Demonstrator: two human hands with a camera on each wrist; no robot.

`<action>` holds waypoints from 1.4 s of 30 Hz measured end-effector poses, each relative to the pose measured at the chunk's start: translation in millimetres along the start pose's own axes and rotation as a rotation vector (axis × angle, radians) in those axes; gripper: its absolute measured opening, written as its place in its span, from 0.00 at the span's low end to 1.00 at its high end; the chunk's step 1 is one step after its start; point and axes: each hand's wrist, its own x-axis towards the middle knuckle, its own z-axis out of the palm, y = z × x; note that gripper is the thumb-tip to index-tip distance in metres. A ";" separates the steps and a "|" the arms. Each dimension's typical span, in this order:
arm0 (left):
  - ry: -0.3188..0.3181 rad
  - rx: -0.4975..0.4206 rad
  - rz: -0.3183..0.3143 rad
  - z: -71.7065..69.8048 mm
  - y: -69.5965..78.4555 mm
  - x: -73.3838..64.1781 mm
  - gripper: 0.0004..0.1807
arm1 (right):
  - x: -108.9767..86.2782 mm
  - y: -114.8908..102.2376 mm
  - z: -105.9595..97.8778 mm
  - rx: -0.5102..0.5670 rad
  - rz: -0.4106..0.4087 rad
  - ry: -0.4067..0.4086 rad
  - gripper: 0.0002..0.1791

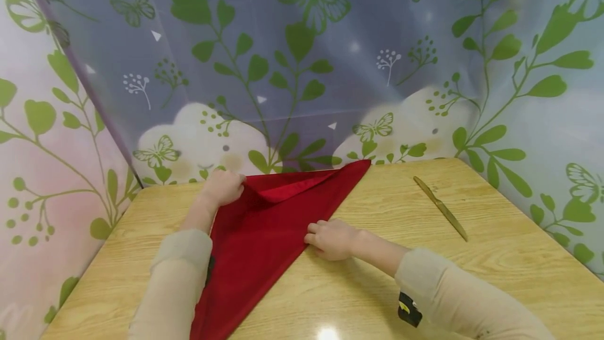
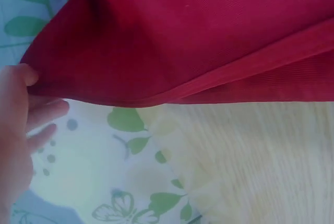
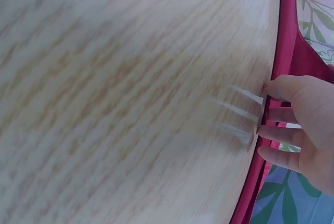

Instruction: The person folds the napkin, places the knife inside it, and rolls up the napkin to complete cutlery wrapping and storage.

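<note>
A red cloth napkin (image 1: 264, 230), folded to a slanting edge, lies across the table in the head view. My left hand (image 1: 223, 187) is at its far left corner and pinches it; the left wrist view shows the thumb over the cloth (image 2: 156, 41) and the other fingers below. The upper layer bows up beside this hand, showing a brighter red fold. My right hand (image 1: 334, 239) rests at the slanting edge, its fingertips touching the cloth. In the right wrist view, that hand (image 3: 308, 125) has its fingers extended along the red edge (image 3: 286, 31).
A gold-coloured table knife (image 1: 441, 209) lies on the wooden table (image 1: 387, 203) to the right of the napkin. Printed curtains with leaves and butterflies (image 1: 306, 56) hang behind the table and along both sides. A dark wrist camera (image 1: 409, 309) shows under the right sleeve.
</note>
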 end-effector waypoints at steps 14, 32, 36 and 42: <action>-0.174 -0.288 -0.504 -16.1 -10.9 5.6 0.14 | -2.1 -2.5 -0.8 -0.041 -0.016 0.031 0.10; -0.027 -0.407 -0.591 -17.1 -5.2 27.1 0.14 | 7.3 -15.8 -2.4 -0.017 -0.090 0.040 0.13; -0.073 -0.411 -0.567 -13.7 -3.5 27.4 0.14 | 9.0 -18.5 -3.3 -0.025 -0.091 0.034 0.13; -0.258 -0.486 -0.444 -6.4 -0.2 29.4 0.24 | 8.4 -18.4 -2.4 -0.020 -0.081 0.027 0.13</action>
